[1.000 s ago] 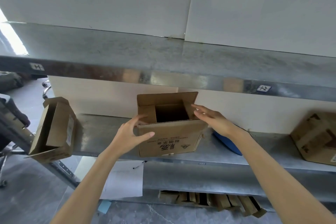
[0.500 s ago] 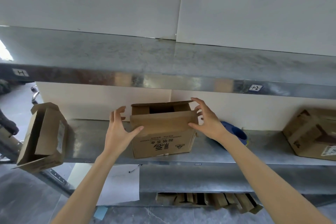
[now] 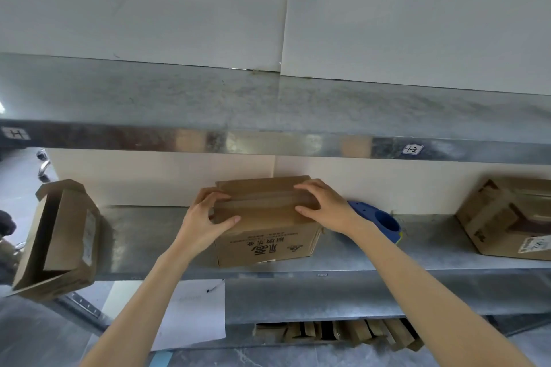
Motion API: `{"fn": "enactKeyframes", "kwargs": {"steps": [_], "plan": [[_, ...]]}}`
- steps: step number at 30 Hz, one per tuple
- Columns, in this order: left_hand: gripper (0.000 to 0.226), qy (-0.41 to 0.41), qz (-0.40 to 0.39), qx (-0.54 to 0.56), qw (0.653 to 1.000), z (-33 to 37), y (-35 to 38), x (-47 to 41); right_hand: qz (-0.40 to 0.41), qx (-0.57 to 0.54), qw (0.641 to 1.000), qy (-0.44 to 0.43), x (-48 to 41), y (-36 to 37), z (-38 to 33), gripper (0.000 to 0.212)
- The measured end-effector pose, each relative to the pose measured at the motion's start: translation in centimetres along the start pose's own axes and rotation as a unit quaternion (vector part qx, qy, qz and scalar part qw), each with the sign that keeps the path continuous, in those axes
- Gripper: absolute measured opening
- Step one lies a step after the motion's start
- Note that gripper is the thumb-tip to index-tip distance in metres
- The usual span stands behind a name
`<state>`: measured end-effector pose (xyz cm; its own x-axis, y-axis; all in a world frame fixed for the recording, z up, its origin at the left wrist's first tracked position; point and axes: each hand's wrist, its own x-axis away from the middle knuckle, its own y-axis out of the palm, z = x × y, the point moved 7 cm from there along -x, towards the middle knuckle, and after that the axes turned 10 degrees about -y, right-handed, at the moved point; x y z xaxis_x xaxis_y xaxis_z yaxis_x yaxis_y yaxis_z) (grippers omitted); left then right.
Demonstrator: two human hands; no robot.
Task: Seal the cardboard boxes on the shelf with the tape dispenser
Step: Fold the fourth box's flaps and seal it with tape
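Note:
A brown cardboard box (image 3: 268,243) with printed characters on its front stands in the middle of the metal shelf (image 3: 143,235). Its top flaps are folded down flat. My left hand (image 3: 202,217) rests on the left end of the flaps, fingers on top and thumb stretched along the near flap. My right hand (image 3: 326,208) presses the right end the same way. A blue tape dispenser (image 3: 378,219) lies on the shelf just right of the box, partly behind my right wrist.
An open cardboard box (image 3: 56,235) lies tipped on its side at the shelf's left end. Another box (image 3: 507,214) sits at the far right. An upper shelf (image 3: 268,140) overhangs closely. Below are a paper sheet (image 3: 193,313) and flattened cardboard (image 3: 337,332).
The box's flaps, open a second ago, are now folded shut. Both hands moved from the box's sides onto its top, and the tape dispenser shows more.

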<state>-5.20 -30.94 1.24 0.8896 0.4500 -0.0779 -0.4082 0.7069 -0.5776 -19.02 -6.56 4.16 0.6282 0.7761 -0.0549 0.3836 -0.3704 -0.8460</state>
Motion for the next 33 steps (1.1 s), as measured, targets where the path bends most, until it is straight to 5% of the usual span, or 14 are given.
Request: {"fn": "enactKeyframes", "kwargs": {"steps": [8, 15, 25, 33], "plan": [[0.042, 0.012, -0.034, -0.028, 0.999, 0.9, 1.8, -0.4, 0.03, 0.089, 0.996, 0.01, 1.6, -0.3, 0.4, 0.04], [0.046, 0.016, 0.046, -0.137, 0.989, 3.5, 4.4, -0.3, 0.093, 0.192, 0.977, 0.021, 2.1, -0.1, 1.2, 0.042], [0.054, 0.068, 0.017, -0.185, 0.98, 5.0, 6.6, -0.8, 0.096, 0.077, 0.992, -0.036, 1.7, 1.3, 1.2, 0.037], [0.07, 0.062, 0.024, -0.169, 0.983, 4.8, 7.0, -0.5, 0.031, 0.141, 0.989, -0.034, 1.9, 2.2, 1.2, 0.067]]}}
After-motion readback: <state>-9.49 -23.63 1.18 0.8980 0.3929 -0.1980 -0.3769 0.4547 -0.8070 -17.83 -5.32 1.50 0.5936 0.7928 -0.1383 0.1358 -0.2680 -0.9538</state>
